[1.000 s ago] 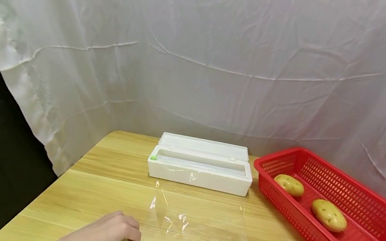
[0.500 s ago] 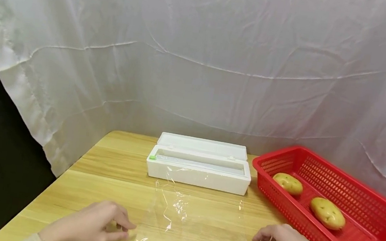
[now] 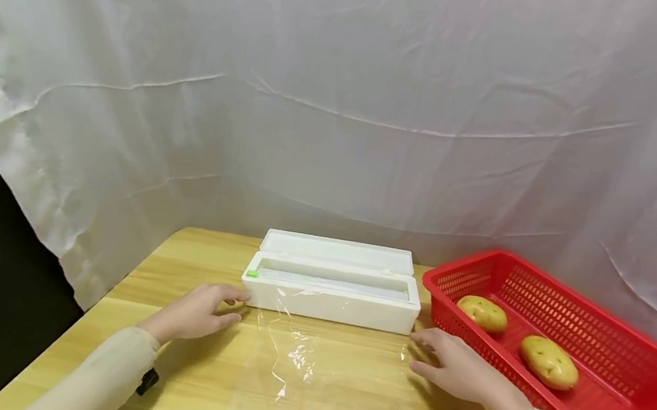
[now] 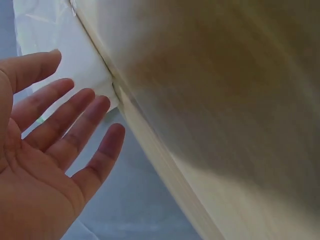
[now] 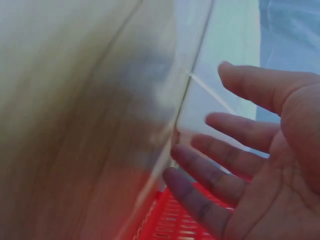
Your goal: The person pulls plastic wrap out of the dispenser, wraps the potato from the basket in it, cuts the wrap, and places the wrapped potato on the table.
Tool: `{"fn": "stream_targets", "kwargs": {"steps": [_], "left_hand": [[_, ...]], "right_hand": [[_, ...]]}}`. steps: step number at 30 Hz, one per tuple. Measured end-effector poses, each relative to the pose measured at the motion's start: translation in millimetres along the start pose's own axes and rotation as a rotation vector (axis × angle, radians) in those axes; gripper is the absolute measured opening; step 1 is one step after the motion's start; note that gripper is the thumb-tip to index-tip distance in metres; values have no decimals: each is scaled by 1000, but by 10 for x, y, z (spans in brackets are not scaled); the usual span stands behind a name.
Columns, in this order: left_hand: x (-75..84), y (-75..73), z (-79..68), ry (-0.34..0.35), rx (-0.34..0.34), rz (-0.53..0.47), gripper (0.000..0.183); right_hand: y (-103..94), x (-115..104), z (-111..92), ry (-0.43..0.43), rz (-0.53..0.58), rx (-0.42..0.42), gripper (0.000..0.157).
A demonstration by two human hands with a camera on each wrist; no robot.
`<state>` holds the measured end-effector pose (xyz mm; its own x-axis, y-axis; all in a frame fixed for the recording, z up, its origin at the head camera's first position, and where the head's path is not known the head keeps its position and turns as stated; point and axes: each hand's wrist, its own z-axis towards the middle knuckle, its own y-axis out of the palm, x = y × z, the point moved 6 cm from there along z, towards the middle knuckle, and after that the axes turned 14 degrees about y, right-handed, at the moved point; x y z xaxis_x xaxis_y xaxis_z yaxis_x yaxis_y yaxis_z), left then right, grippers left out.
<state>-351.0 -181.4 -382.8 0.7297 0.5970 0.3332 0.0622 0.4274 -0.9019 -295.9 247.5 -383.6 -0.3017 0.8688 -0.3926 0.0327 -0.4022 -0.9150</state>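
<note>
A white cling film box (image 3: 330,305) stands at the back of the table, its lid (image 3: 337,252) tipped back and a roll inside. From its front a sheet of clear cling film (image 3: 336,386) runs toward me over the wood, glinting. My left hand (image 3: 198,312) is by the box's left front corner, fingers spread and holding nothing. At the right front corner my right hand (image 3: 459,368) is likewise open, thumb apart from the fingers. Both wrist views show the left palm (image 4: 45,190) and right palm (image 5: 280,195) bare, with the box beyond the fingertips.
A red plastic basket (image 3: 626,355) sits on the right side of the table, close to my right forearm. In it lie two potatoes, one nearer the back (image 3: 482,314) and one nearer the middle (image 3: 549,363). A pale curtain (image 3: 343,96) hangs behind the table.
Both hands have moved forward from the near part of the film to the box's front corners, and their fingers have loosened and spread. The film lies stretched toward me.
</note>
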Motion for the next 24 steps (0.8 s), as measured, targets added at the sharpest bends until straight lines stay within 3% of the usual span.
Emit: {"fn": "stream_targets", "kwargs": {"steps": [9, 13, 17, 21, 24], "left_hand": [[-65, -6, 29, 16, 52, -4, 35], [-52, 16, 117, 37, 55, -5, 37], [-76, 4, 111, 24, 64, -4, 34], [-114, -16, 93, -3, 72, 10, 35], [-127, -21, 137, -10, 71, 18, 36]], "right_hand": [[11, 11, 189, 40, 29, 16, 59], [-15, 74, 181, 63, 11, 15, 61], [-9, 38, 182, 57, -4, -15, 59], [-109, -142, 68, 37, 3, -101, 52], [-346, -306, -118, 19, 29, -170, 47]]}}
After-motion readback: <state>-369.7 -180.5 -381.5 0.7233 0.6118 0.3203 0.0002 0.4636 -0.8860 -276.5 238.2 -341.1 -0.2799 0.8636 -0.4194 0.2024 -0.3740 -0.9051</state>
